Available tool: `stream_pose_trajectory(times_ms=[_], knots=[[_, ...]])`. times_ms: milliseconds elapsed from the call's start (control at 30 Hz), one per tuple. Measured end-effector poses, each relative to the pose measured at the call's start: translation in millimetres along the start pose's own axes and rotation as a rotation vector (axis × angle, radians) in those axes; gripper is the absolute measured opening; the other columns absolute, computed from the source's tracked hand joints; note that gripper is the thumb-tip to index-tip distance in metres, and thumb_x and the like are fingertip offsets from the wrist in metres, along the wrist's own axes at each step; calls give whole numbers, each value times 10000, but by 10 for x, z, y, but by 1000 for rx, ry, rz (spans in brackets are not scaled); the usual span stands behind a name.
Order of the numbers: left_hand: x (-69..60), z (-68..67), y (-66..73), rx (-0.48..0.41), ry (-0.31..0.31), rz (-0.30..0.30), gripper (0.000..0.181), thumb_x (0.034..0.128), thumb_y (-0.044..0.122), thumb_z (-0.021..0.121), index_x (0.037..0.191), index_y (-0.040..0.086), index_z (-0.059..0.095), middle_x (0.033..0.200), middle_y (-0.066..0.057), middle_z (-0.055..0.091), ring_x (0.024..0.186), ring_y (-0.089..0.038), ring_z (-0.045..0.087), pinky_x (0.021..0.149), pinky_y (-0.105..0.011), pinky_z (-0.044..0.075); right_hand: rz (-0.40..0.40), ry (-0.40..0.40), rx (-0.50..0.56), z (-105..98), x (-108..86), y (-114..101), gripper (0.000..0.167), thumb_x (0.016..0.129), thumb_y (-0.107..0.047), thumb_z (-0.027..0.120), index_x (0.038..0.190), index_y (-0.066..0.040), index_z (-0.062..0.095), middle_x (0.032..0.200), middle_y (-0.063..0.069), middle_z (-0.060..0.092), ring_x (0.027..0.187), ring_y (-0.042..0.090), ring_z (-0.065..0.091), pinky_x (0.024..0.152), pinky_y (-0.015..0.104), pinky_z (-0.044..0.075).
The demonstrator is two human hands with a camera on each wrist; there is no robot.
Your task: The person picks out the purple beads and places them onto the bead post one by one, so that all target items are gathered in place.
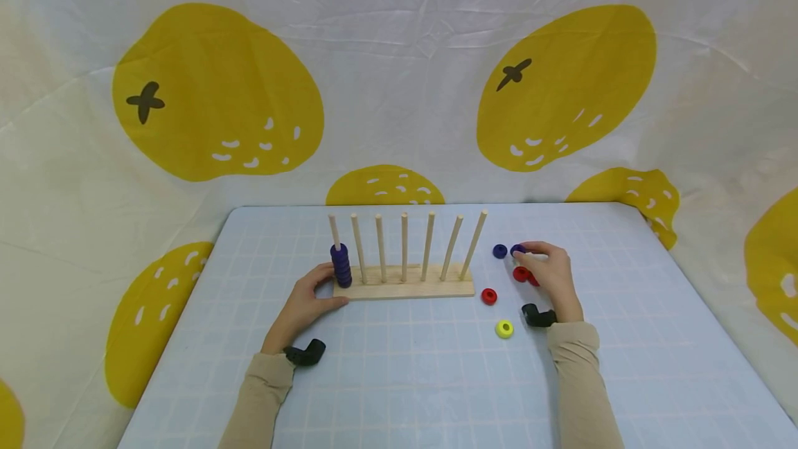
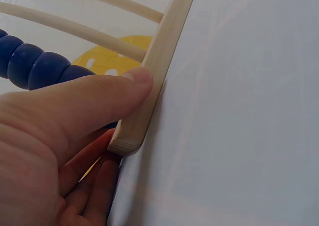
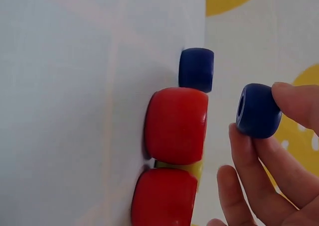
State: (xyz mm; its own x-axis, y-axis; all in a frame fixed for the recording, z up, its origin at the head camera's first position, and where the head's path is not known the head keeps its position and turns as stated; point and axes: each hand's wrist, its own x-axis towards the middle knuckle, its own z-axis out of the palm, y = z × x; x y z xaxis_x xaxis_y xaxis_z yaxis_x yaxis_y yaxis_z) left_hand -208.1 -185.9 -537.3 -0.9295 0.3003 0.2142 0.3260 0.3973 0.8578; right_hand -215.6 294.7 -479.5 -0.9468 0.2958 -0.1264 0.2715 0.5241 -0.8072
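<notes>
A wooden peg rack stands on the table, with several upright pegs along its base. Blue beads are stacked on its leftmost peg. My left hand grips the left end of the base, the thumb on the front side in the left wrist view. To the right of the rack, my right hand pinches a blue bead between thumb and fingers, held off the table. Another blue bead lies just left of it. Two red beads sit close under that hand, one partly covered in the head view.
Another red bead lies off the rack's right end, and a yellow bead is nearer the front. Part of a yellow bead shows behind the red ones. A patterned cloth hangs behind the table.
</notes>
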Motion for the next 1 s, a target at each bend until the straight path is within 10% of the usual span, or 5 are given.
stream_pose_trajectory(times_ms=[333, 567, 1000], knots=[[-3, 21, 1, 0, 18, -7, 548, 778, 71, 850, 1279, 39, 630, 1370, -115, 564, 1337, -318, 456, 1144, -504, 335, -22, 46, 26, -60, -71, -121, 541, 927, -406, 692, 1318, -41, 607, 1395, 228, 491, 1341, 411, 351, 1068, 635, 379], [-61, -35, 362, 14, 6, 5, 518, 790, 15, 822, 1266, -31, 621, 1356, -185, 564, 1320, -379, 461, 1131, -524, 344, -50, 73, 56, -110, -117, -185, 547, 914, -423, 702, 1302, -46, 620, 1380, 223, 504, 1349, 417, 346, 1084, 656, 340], [-61, -30, 351, -6, 12, 14, 509, 787, 4, 821, 1257, -27, 627, 1349, -185, 569, 1321, -380, 460, 1131, -540, 338, -158, 109, 109, -302, -202, -413, 507, 941, -373, 683, 1290, -8, 628, 1323, 221, 560, 1357, 384, 365, 1097, 699, 250]])
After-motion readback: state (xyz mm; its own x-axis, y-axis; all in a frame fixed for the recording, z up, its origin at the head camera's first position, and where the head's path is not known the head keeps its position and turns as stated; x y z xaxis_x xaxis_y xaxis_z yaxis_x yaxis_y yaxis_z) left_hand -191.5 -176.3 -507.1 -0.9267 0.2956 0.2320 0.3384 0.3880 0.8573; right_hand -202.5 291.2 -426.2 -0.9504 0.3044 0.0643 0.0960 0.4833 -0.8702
